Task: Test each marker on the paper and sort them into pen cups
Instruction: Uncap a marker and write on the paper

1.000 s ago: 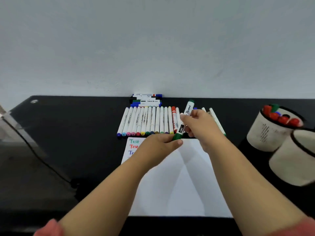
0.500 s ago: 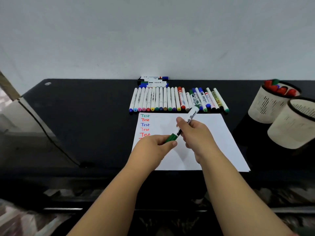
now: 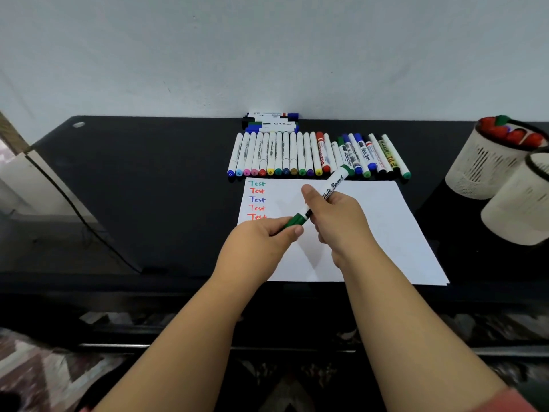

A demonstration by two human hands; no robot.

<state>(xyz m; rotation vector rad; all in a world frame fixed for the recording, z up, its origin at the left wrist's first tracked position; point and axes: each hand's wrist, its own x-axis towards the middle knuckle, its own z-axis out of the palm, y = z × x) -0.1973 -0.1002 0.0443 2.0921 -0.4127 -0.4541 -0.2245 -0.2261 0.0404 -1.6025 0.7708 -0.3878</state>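
From the head camera, both hands meet over the paper (image 3: pixel 371 233), which lies on the black table (image 3: pixel 148 188). The right hand (image 3: pixel 335 221) is wrapped around the white barrel of a whiteboard marker (image 3: pixel 331 187), fingers curled and thumb pressed along its side. The left hand (image 3: pixel 267 242) pinches the marker's green cap (image 3: pixel 294 220) between thumb and curled fingers. The cap looks just parted from the barrel or on the point of coming off; a dark band shows at the join, but I cannot tell whether the tip is free.

The step in hand seems to be uncapping this marker before the test stroke. The next move likely calls for a straight pull along the barrel, then turning the tip down to the bare paper below the 5 "Test" words (image 3: pixel 257 200).

The marker is held above the paper's upper middle. Its long axis runs diagonally: capped end low and toward the person's left, rear end raised toward the far right, pointing at the row of markers (image 3: pixel 297 156).

At the right stand 2 pen cups: the far cup (image 3: pixel 481 171) holds markers, and the near cup (image 3: pixel 517 209) shows no contents from here.
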